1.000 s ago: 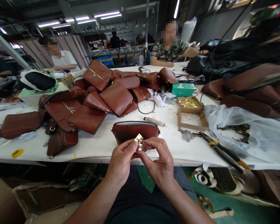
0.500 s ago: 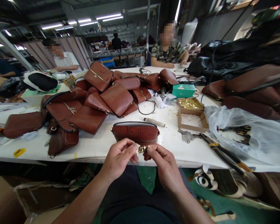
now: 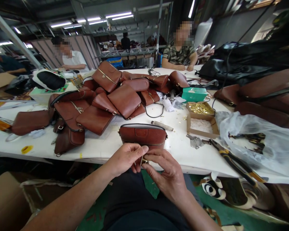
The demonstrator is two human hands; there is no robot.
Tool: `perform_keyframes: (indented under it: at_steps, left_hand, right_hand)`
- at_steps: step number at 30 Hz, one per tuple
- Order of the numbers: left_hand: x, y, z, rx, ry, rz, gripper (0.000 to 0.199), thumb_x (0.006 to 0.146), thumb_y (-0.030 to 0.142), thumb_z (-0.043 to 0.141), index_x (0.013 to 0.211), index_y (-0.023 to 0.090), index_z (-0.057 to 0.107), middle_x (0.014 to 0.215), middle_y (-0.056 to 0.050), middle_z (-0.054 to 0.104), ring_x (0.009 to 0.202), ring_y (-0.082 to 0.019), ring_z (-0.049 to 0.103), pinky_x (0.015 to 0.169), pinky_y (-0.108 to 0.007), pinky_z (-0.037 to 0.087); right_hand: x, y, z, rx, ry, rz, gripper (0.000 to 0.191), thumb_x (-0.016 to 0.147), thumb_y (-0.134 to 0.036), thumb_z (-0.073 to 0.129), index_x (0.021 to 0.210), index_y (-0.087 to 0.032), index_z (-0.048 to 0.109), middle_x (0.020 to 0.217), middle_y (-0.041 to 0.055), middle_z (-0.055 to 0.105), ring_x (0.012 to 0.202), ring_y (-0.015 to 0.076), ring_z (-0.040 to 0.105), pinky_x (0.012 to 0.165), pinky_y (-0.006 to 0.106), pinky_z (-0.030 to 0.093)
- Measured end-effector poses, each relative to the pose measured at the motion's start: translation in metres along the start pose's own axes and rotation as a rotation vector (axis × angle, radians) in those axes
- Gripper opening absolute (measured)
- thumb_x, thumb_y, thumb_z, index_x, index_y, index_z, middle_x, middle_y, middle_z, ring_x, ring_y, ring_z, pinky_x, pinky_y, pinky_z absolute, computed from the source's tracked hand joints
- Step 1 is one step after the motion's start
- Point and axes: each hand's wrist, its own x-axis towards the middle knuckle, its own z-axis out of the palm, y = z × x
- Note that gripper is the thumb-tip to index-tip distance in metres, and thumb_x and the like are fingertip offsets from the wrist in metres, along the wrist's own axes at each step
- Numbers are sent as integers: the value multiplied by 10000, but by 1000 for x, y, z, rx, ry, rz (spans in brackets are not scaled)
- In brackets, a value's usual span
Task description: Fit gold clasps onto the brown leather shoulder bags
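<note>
Just over the table's front edge, my left hand [image 3: 128, 157] pinches a small gold metal fitting [image 3: 144, 161] between thumb and fingers. My right hand [image 3: 165, 170] closes on the same fitting from the right, thumb below and fingers above. The fingers partly cover the fitting. Directly behind both hands a reddish-brown leather bag [image 3: 144, 133] stands on the white table [image 3: 98, 149], its top opening edged in black and a small tab on its side.
Brown bags [image 3: 124, 99] are heaped behind. To the right are pliers [image 3: 233, 160], metal plates [image 3: 195, 141], a box of gold pieces [image 3: 199, 108], an open carton [image 3: 202, 125], a green box [image 3: 194, 94] and a clear plastic bag [image 3: 274, 144]. People sit across the table.
My hands have come lower and closer together, and the fitting has turned and is more covered by my fingers. The whole view has shifted slightly, with the table's things further right.
</note>
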Motion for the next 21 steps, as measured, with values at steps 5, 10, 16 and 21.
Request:
perform_keyframes:
  at_steps: [5, 10, 16, 21]
  left_hand:
    - [-1, 1, 0, -161, -49, 41, 612, 939, 730, 568, 868, 132, 676, 653, -24, 645, 472, -112, 601, 412, -198, 478]
    - [-9, -6, 3, -181, -112, 126, 470, 936, 576, 681, 1113, 143, 730, 862, -64, 704, 727, -170, 696, 581, -266, 584]
    - [-9, -4, -17, 510, 604, 662, 264, 925, 315, 737, 1171, 222, 712, 1125, -79, 720, 1009, -222, 689, 881, -364, 580]
    - [16, 12, -57, 1061, 680, 887, 412, 914, 220, 737, 1313, 202, 636, 1315, -122, 672, 1243, -289, 602, 1108, -499, 481]
  right_hand:
    - [0, -1, -1, 163, 73, 132, 72, 958, -205, 738, 989, -261, 770, 947, 28, 758, 893, 190, 707, 821, 329, 554]
    - [-7, 2, -1, 285, 159, 345, 78, 976, -310, 723, 946, -241, 745, 950, 34, 744, 898, 200, 688, 828, 337, 537]
    - [1, 10, 4, 253, 225, 353, 96, 985, -299, 703, 913, -237, 719, 880, 20, 710, 852, 193, 655, 827, 342, 507]
    - [20, 22, 19, 133, 304, 267, 55, 955, -248, 731, 901, -244, 735, 941, 29, 713, 898, 194, 659, 814, 333, 504]
